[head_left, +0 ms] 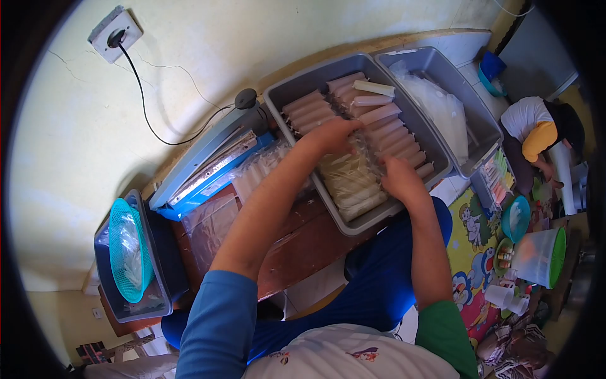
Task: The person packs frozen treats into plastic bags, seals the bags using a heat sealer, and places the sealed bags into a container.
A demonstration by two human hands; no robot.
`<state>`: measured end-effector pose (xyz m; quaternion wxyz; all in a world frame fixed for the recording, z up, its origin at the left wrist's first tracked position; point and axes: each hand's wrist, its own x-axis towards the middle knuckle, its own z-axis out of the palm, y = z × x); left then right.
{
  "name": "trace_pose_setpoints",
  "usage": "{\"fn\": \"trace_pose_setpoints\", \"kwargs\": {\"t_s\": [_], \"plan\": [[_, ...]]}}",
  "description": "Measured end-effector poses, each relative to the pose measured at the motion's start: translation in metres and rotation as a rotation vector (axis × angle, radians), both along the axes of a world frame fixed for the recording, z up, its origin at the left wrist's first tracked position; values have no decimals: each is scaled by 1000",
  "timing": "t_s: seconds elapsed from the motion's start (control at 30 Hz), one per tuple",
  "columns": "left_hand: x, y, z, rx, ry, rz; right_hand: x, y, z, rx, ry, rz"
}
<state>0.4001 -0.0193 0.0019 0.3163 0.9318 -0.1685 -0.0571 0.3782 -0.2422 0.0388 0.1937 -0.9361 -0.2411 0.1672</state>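
Note:
A clear plastic bag packed with pale yellow tube-shaped packets lies in the near part of a grey tub. My left hand is closed at the bag's far left edge, its fingertips partly hidden. At the right edge, my right hand has its fingers bent onto the crinkled plastic. Rows of pinkish filled tubes fill the tub beyond and beside the bag. Two paler tubes rest on top of the rows at the back.
A second grey tub with clear plastic bags adjoins on the right. Left of my arms are a blue sealing machine, bagged tubes and a dark bin holding a turquoise basket. Another person bends over at the right.

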Motion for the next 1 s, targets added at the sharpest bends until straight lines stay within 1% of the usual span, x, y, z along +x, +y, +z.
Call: {"fn": "trace_pose_setpoints", "kwargs": {"t_s": [0.03,0.1,0.17,0.2,0.27,0.33,0.37,0.43,0.47,0.53,0.57,0.6,0.63,0.67,0.7,0.77,0.8,0.9,0.97,1.0], "plan": [[0,-1,2,39,-39,44,-2,0,5,38,-25,-40],[0,-1,4,77,-77,89,3,-2,-3,7,-36,-52],[0,0,5,116,-218,160,5,-4,-7,-27,-48,-69],[2,1,2,116,-220,159,3,-4,-6,-27,-92,-99],[4,5,-6,230,-63,186,-2,-1,1,-25,-137,-128],[3,5,-3,213,-61,202,-10,4,23,4,-197,-221],[2,4,-2,195,-59,218,-9,4,22,3,-197,-222],[1,5,2,192,-72,225,-5,5,20,205,-236,-128],[1,5,3,189,-85,230,-5,6,18,204,-236,-130],[-2,5,9,233,-100,219,-7,11,13,215,-100,108],[-3,6,12,280,-116,210,-10,14,10,215,-102,107],[-4,8,12,279,-115,207,-15,15,7,95,-63,155],[-6,11,11,311,-53,188,-18,15,5,-25,-24,202],[-8,14,11,343,12,169,-17,14,5,-25,-22,199],[-9,17,12,343,16,167,-18,13,6,-51,-2,197],[-10,21,17,351,69,58,-16,11,6,-76,18,195],[-12,21,17,352,73,59,-15,10,6,-69,45,195],[-14,18,17,369,36,38,-12,11,5,-57,77,197],[-18,14,16,422,-33,58,-11,11,4,-57,80,202],[-21,11,20,422,-35,62,-11,11,2,-30,61,172]]}}
